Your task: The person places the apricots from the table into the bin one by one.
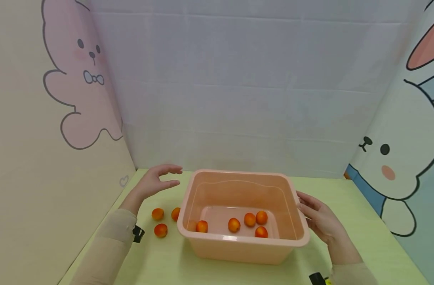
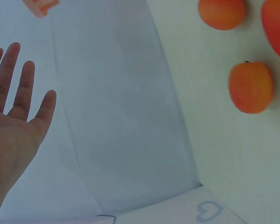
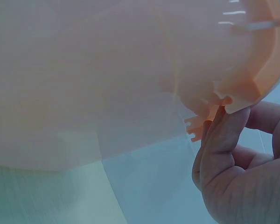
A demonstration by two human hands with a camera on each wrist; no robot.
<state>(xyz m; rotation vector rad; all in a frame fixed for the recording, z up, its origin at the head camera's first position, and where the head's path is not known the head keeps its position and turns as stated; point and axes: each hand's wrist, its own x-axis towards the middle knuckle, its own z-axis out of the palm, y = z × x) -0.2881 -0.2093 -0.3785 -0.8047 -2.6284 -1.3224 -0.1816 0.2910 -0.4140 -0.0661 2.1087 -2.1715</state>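
A peach-pink plastic tub (image 1: 238,251) stands on the table with several round orange-red fruits (image 1: 234,225) on its floor. My right hand (image 1: 320,217) holds the tub's right rim, and the right wrist view shows the fingers (image 3: 224,144) curled up under that edge. Left of the tub, my left hand (image 1: 156,182) is raised with nothing in it, thumb and fingers apart and pointing toward the rim. In the left wrist view its fingers (image 2: 23,91) are spread and nearly straight. Below this hand, more orange-red fruits (image 1: 160,230) lie on the table, one partly hidden by the tub.
The light green table (image 1: 345,206) meets a pale cloth wall (image 1: 238,95) behind the tub. Side panels with a pink cartoon animal (image 1: 85,91) and a white rabbit (image 1: 402,134) close in the left and right.
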